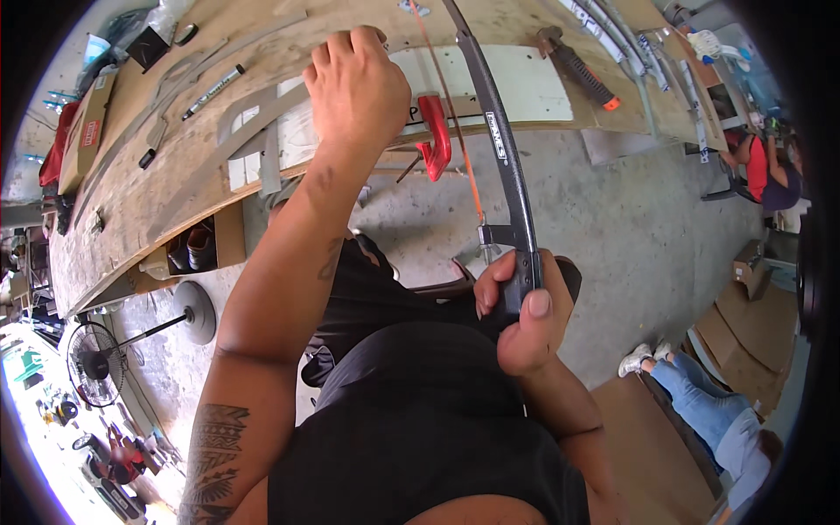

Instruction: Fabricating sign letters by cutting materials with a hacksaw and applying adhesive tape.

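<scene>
My right hand (529, 319) is wrapped round the handle of a hacksaw (497, 122), its thumb along the black frame. The saw's thin orange blade (448, 122) runs up across the edge of the workbench (192, 144). My left hand (354, 87) rests on the bench with curled fingers, over a flat grey metal strip (271, 114) that passes beneath it; the fingertips are hidden. Between left hand and blade, a red clamp (435, 140) grips the bench edge. Under the strip lies a white board (525, 83).
A hammer (577, 68) with a black and orange handle lies at the bench's right. A marker (213, 92) and metal offcuts lie at its left. Below left stands a fan (94, 363). Another person in jeans (700, 394) is at lower right; someone in red (757, 166) sits farther off.
</scene>
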